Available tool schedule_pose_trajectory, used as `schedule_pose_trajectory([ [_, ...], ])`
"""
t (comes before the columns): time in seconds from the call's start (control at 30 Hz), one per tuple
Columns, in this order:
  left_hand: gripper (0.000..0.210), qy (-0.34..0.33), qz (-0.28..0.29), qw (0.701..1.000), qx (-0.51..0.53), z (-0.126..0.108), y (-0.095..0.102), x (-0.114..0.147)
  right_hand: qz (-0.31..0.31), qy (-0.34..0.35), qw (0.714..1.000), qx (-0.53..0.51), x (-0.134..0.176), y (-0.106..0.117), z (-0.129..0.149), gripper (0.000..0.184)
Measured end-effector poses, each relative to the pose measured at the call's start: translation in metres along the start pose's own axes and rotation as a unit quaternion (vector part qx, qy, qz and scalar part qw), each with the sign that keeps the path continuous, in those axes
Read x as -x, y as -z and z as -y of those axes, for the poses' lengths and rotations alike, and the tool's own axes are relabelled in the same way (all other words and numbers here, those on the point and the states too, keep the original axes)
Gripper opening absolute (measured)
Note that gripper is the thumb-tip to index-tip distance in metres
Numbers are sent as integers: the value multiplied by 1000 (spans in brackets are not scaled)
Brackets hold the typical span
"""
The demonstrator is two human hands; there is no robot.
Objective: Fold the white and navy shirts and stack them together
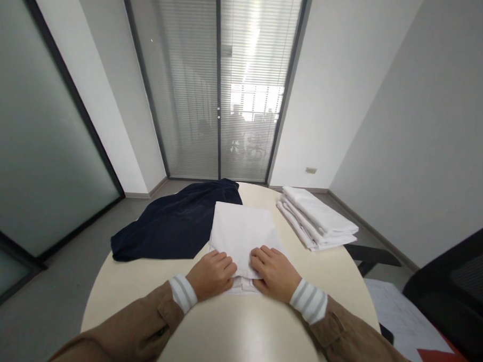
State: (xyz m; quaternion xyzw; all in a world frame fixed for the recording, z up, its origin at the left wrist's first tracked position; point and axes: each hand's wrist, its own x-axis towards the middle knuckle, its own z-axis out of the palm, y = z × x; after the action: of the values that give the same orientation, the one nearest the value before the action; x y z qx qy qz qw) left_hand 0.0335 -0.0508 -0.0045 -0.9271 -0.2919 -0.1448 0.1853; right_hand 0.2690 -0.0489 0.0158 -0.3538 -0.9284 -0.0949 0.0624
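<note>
A folded white cloth [241, 226] lies on the round table in front of me, its near edge showing a few layers. My left hand [212, 274] grips the near left corner, fingers curled over the top. At the near right part of the same cloth, my right hand [275, 272] has its fingers bent over the fabric and its thumb lower, by the layered edge. Both thumbs are partly hidden. A dark navy cloth [179, 221] is spread to the left, touching or just under the white cloth's left side.
Several folded white cloths form a stack [318, 219] at the table's back right edge. The pale round table [238, 330] has a curved rim. A black chair [457, 281] stands on the right, with white and red items beside it. A glass partition with blinds [189, 93] is beyond.
</note>
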Motion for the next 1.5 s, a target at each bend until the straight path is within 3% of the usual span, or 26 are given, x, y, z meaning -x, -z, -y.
schedule_pose_trajectory([
  [0.13, 16, -26, -39, 999, -4, 2, -3, 3, -16, 37, 999, 5, 3, -3, 2, 21],
  [0.33, 21, -130, -87, 988, -7, 6, -2, 7, -47, 97, 994, 25, 6, -11, 5, 15],
  [0.67, 15, -36, -14, 999, 35, 0, 17, 6, -45, 45, 998, -5, 9, -6, 16, 26],
  [1.03, 16, 45, -13, 999, 13, -2, 9, 2, -71, -70, 994, -52, 5, 3, 19, 34],
  [1.2, 12, 60, -21, 997, 48, -4, 4, 0, -105, -50, 990, -81, 6, -6, 15, 23],
  [1.27, 13, 64, -26, 995, 68, -3, 0, 2, -116, -36, 991, -59, 8, -11, 12, 15],
  [1.4, 14, 86, -39, 989, 116, 0, -6, 6, -117, 11, 993, 21, 11, -18, 7, 19],
  [1.5, 14, 87, -36, 987, 129, 0, -1, 7, -115, 9, 993, 14, 12, -14, 6, 14],
])
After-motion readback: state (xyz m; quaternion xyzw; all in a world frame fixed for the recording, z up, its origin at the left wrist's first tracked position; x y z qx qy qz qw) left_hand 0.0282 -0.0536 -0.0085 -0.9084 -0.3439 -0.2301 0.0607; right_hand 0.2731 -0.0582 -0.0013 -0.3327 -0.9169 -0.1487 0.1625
